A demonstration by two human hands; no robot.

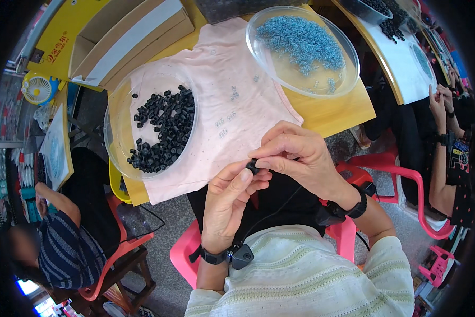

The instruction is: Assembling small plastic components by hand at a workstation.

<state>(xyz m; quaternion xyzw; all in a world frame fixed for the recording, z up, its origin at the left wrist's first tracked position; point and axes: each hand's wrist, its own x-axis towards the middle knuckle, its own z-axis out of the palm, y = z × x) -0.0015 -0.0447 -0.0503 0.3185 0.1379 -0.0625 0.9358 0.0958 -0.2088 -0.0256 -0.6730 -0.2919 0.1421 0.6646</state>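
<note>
My left hand [231,198] pinches a small black plastic piece [252,166] between thumb and fingers, just past the near edge of the pink cloth. My right hand [301,158] meets it from the right, its thumb and fingertips closed against the same piece. Whether anything smaller is between those fingertips is hidden. Ahead and left of my hands, a round clear tray [110,138] holds many short black plastic pieces [166,127]. Farther off to the right, another clear tray [352,79] contains a heap of tiny bluish-silver springs [301,42]. Several loose springs [227,120] lie on the cloth.
The pink cloth [195,68] covers much of the yellow tabletop [353,108]. An open cardboard box [137,47] stands at the far left, near a small yellow-and-blue fan [38,89]. Other people sit at tables on both sides, by a red chair [123,240] and a pink chair [406,171].
</note>
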